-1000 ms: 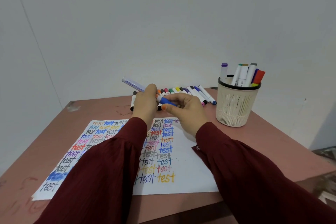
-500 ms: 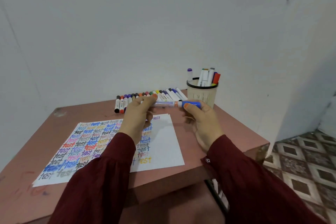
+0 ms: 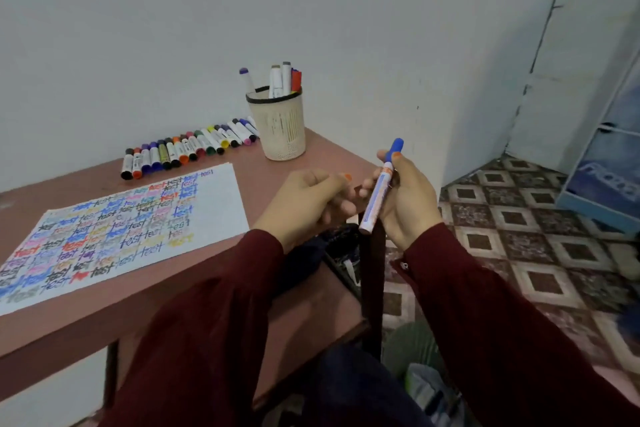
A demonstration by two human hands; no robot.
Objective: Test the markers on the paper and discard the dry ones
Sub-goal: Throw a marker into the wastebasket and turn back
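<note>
My right hand (image 3: 412,204) grips a white marker with a blue cap (image 3: 379,191), cap end up, just past the table's right edge and above the floor. My left hand (image 3: 304,201) hovers close to its left with loosely curled fingers and holds nothing. The paper (image 3: 221,204), covered in rows of coloured "test" words, lies on the pink table (image 3: 322,149) to the left of both hands. A row of several capped markers (image 3: 187,149) lies along the wall behind the paper.
A beige mesh cup (image 3: 282,128) holding several markers stands at the table's back right corner. Patterned floor tiles (image 3: 512,218) spread to the right, with a blue box (image 3: 609,180) by the wall. Dark items and a green object (image 3: 412,343) sit under the table.
My left hand has let go of the marker. My right hand has carried it rightward off the table and tipped it upright. The view has swung to the right.
</note>
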